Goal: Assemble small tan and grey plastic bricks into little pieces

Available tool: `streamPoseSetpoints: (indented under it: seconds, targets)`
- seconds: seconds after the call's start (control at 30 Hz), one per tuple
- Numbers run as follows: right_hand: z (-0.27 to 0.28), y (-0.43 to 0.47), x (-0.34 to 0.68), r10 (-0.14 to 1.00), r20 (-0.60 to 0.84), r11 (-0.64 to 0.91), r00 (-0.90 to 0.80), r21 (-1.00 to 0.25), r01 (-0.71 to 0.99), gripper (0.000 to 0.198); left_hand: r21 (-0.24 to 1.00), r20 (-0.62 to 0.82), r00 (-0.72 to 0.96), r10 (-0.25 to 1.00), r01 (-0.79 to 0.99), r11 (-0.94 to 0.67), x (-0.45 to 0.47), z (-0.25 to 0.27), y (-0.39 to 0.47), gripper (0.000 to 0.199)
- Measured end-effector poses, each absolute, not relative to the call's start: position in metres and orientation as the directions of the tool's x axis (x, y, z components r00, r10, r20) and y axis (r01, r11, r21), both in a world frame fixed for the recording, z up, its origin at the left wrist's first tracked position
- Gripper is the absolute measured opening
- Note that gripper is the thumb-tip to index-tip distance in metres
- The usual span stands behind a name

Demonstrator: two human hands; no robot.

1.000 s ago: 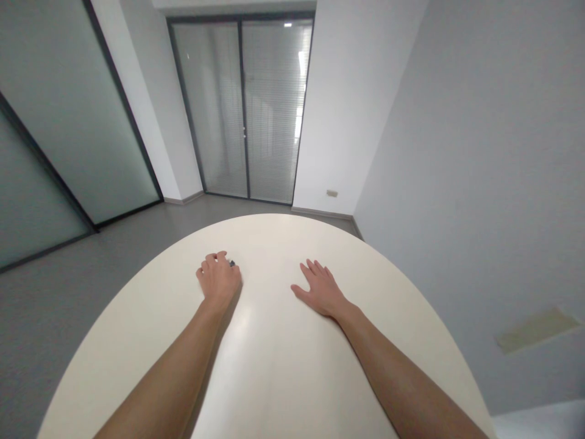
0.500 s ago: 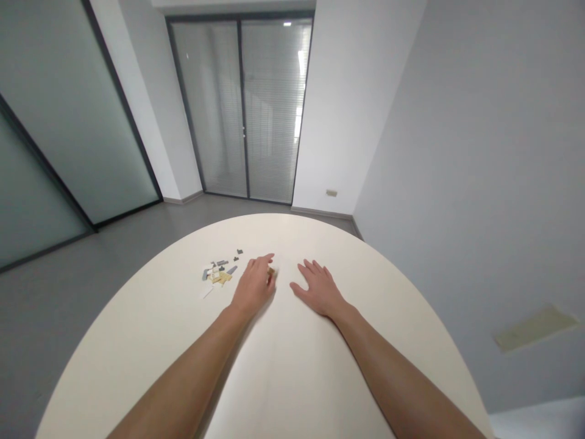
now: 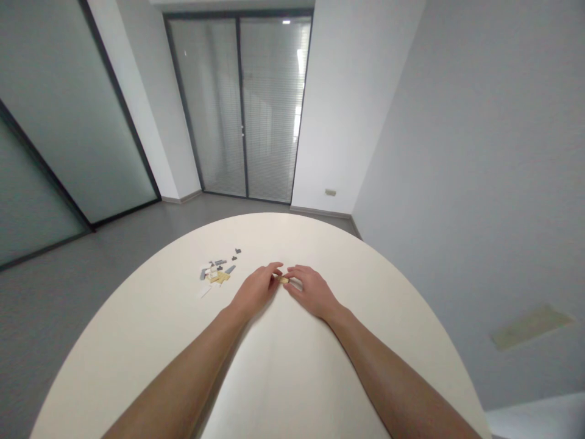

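Observation:
A small tan piece (image 3: 284, 280), which looks like a plastic building brick, is between my two hands just above or on the white round table (image 3: 278, 366). My left hand (image 3: 259, 288) is closed on its left end with thumb and fingertips. From the other side my right hand (image 3: 315, 291) pinches its right end. The fingers cover most of the piece, so its full shape is hidden. Left of my left hand lies a loose pile of small tan, grey and white building pieces (image 3: 221, 277).
Two dark grey pieces (image 3: 238, 250) lie a little behind the pile, and a thin white piece (image 3: 205, 292) lies in front of it. Beyond the table's curved far edge are a glass door (image 3: 269, 110) and a wall (image 3: 457, 152) on the right.
My right hand has moved left from lying spread on the table and now pinches the tan piece. My left hand still holds it, slightly lower in view.

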State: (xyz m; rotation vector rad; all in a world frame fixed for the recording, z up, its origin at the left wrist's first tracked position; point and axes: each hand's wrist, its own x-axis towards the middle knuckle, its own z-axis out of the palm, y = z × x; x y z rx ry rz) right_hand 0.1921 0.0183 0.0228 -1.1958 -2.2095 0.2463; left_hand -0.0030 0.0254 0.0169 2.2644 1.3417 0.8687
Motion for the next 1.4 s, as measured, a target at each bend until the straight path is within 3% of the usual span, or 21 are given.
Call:
streamPoseSetpoints:
  seconds: [0.17,0.33,0.7,1.2,1.4]
  targets:
    - [0.026,0.018,0.192,0.851,0.387,0.517,-0.356,-0.490,0.702,0.022,0.503,0.313,0.316,0.896,0.745,-0.438,-0.003,0.021,0.021,0.032]
    - [0.029,0.017,0.192,0.875,0.352,0.478,-0.332,-0.521,0.708,0.023,0.449,0.345,0.368,0.864,0.743,-0.496,-0.003,0.027,0.018,0.019]
    - [0.022,0.025,0.194,0.897,0.377,0.443,-0.233,-0.751,0.489,0.019,0.528,0.356,0.257,0.898,0.738,-0.420,0.002,0.027,0.017,0.021]
    - [0.020,0.026,0.194,0.893,0.379,0.449,-0.240,-0.770,0.453,0.020,0.557,0.360,0.256,0.897,0.713,-0.427,0.003,0.028,0.016,0.018]
    - [0.020,0.026,0.194,0.898,0.374,0.439,-0.230,-0.780,0.446,0.018,0.540,0.424,0.266,0.866,0.693,-0.478,0.002,0.027,0.017,0.017]
